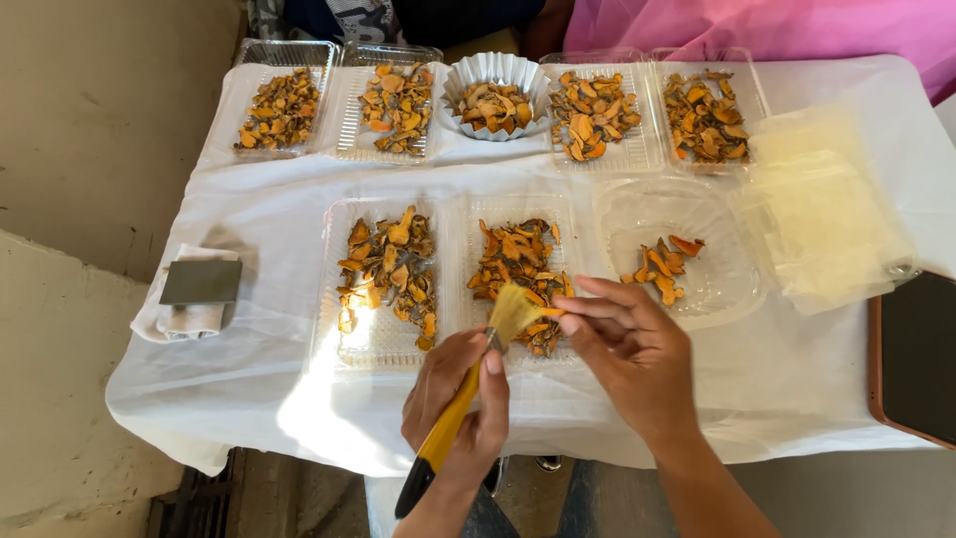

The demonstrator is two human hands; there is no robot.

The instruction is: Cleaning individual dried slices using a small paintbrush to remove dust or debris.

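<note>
Small table under a white cloth [797, 389], beige floor at left, carrying clear plastic trays of dried orange-brown slices (five containers in the back row, three in front), plus a folded white rag with a grey plate [199, 284] at the left edge. Left hand [460, 399] is wrapped around a yellow-handled brush with pale bristles [468, 394]; right hand [627, 349] pinches a small orange slice [551, 312] against the bristles over the middle front tray [468, 329]. A dark tablet in a brown case [916, 359] is cut off at right; the person in pink [797, 25] at top is mostly out of frame
</note>
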